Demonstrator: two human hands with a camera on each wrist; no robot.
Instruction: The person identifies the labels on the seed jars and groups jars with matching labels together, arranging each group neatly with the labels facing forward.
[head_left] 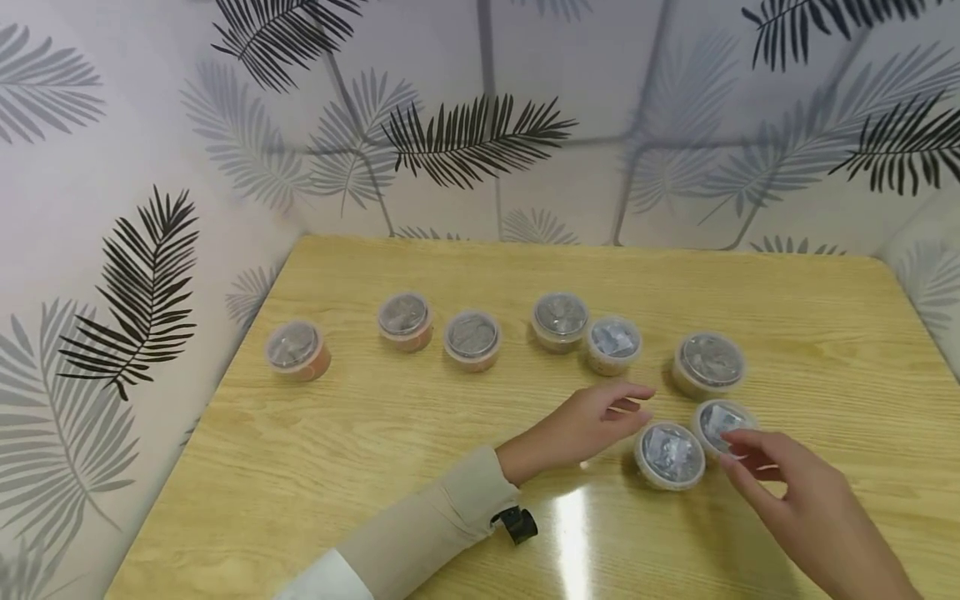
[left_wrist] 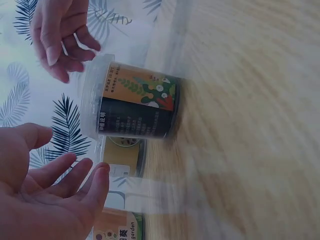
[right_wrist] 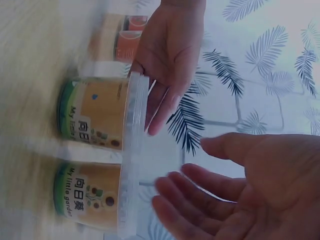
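Note:
Two lidded plastic tubs stand side by side at the right front of the table, the nearer-left tub (head_left: 670,456) and the right tub (head_left: 722,425). In the right wrist view their yellow-orange labels read "My little garden", as on this lower tub (right_wrist: 90,195). My left hand (head_left: 581,425) hovers left of the pair, fingers loosely bent and holding nothing. At the right, my right hand (head_left: 798,492) has its fingertips over the right tub's lid in the head view. The right wrist view shows a gap between those fingers (right_wrist: 175,200) and the lids.
Just behind the pair stands another lidded tub (head_left: 708,364). Farther back are a tub (head_left: 560,322) and a smaller-looking one (head_left: 613,344). Three reddish tubs (head_left: 472,339) spread to the left. A leaf-patterned wall covering (head_left: 465,192) borders the wooden table (head_left: 360,467).

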